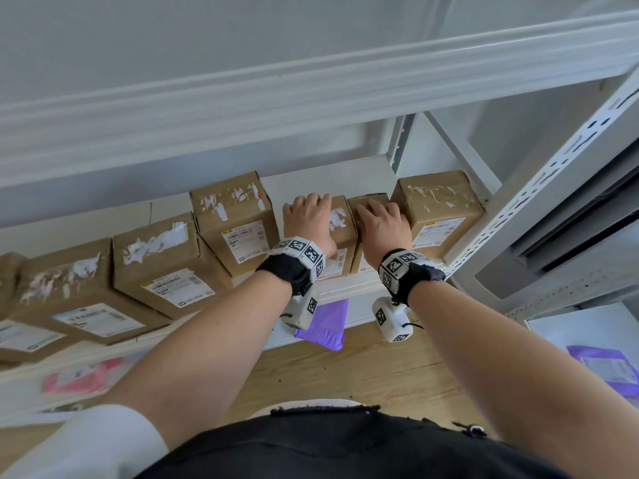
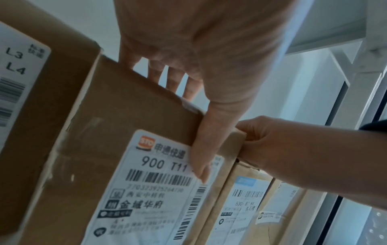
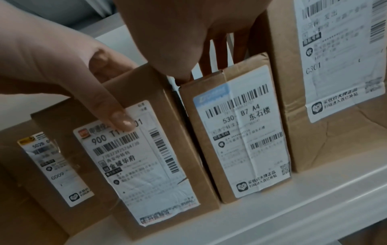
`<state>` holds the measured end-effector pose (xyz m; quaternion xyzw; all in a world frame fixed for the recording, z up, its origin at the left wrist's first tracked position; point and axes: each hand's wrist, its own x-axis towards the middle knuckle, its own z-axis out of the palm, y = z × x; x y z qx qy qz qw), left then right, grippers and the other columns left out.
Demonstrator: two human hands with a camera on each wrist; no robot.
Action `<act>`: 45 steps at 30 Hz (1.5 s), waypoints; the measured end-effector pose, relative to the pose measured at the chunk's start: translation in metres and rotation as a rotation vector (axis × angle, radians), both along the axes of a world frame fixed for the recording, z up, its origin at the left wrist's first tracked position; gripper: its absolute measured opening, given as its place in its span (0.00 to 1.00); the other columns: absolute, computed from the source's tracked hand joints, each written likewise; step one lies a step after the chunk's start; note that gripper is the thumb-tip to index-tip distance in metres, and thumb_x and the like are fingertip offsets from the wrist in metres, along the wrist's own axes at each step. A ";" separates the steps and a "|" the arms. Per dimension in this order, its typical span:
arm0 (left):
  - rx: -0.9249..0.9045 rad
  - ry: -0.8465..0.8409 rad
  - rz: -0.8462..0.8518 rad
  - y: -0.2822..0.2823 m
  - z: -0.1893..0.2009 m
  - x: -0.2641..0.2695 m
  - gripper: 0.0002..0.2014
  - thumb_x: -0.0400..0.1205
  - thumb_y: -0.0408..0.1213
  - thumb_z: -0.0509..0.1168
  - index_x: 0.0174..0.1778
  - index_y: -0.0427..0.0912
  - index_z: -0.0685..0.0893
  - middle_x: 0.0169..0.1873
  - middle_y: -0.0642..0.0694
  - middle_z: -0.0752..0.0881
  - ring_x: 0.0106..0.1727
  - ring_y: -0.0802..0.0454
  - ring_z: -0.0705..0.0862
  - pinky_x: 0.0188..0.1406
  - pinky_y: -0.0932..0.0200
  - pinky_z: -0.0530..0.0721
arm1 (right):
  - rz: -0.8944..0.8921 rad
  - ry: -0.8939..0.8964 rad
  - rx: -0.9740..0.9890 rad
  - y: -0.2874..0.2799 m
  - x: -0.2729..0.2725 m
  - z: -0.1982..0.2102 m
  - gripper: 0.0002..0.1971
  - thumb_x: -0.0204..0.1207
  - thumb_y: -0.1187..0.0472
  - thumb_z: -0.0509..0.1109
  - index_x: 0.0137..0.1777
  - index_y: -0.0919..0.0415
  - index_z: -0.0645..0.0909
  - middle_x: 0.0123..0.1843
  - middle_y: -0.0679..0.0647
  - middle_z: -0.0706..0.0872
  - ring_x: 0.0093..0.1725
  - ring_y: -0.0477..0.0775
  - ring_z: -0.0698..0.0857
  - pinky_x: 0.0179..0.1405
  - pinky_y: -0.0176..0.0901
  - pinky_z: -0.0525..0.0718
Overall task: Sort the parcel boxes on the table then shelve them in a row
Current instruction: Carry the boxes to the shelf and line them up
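Observation:
Brown parcel boxes stand in a row on a white shelf (image 1: 345, 285). My left hand (image 1: 307, 219) grips the box labelled "900 T11" (image 1: 344, 233) from above, its fingers over the top and its thumb (image 2: 201, 149) lying down the front label. In the right wrist view this box (image 3: 134, 159) stands just left of a narrower box labelled "530 B7 A4" (image 3: 240, 140). My right hand (image 1: 380, 223) holds that narrow box (image 1: 366, 202) by its top, thumb tip (image 3: 184, 77) at its front left corner and fingers behind. The two boxes stand almost side by side.
A larger box (image 1: 439, 209) stands right of the narrow one, against the perforated shelf post (image 1: 553, 188). More boxes (image 1: 235, 219) (image 1: 162, 264) (image 1: 69, 292) run leftward. The shelf beam above (image 1: 311, 84) hangs close overhead. Purple (image 1: 325, 323) and pink (image 1: 79, 375) mailers lie lower down.

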<state>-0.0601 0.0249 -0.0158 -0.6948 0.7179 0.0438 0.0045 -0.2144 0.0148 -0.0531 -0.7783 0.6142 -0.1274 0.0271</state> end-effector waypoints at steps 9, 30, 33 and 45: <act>-0.012 0.022 0.013 0.002 -0.001 -0.003 0.53 0.60 0.48 0.85 0.80 0.47 0.65 0.72 0.47 0.74 0.74 0.42 0.71 0.75 0.40 0.68 | -0.003 0.016 0.048 0.004 -0.001 0.000 0.27 0.75 0.66 0.65 0.75 0.53 0.76 0.75 0.53 0.77 0.68 0.64 0.73 0.57 0.56 0.77; 0.242 -0.093 0.125 0.007 0.029 0.111 0.75 0.59 0.59 0.84 0.85 0.55 0.30 0.85 0.43 0.32 0.84 0.34 0.30 0.80 0.29 0.32 | 0.151 -0.093 0.024 0.012 0.097 0.040 0.25 0.82 0.48 0.61 0.78 0.51 0.71 0.79 0.58 0.72 0.79 0.65 0.66 0.75 0.59 0.65; 0.164 -0.099 0.090 0.011 0.019 0.121 0.68 0.63 0.45 0.83 0.86 0.54 0.35 0.86 0.43 0.40 0.86 0.35 0.41 0.82 0.32 0.42 | 0.175 -0.045 0.061 0.017 0.103 0.025 0.23 0.83 0.47 0.58 0.76 0.50 0.72 0.73 0.58 0.76 0.75 0.66 0.70 0.75 0.61 0.64; -0.034 -0.069 0.197 0.000 0.011 0.159 0.52 0.62 0.41 0.83 0.79 0.42 0.60 0.71 0.41 0.70 0.73 0.40 0.68 0.71 0.46 0.68 | 0.349 0.167 0.319 -0.010 0.092 0.048 0.55 0.59 0.31 0.80 0.84 0.37 0.55 0.82 0.55 0.65 0.81 0.63 0.61 0.81 0.68 0.50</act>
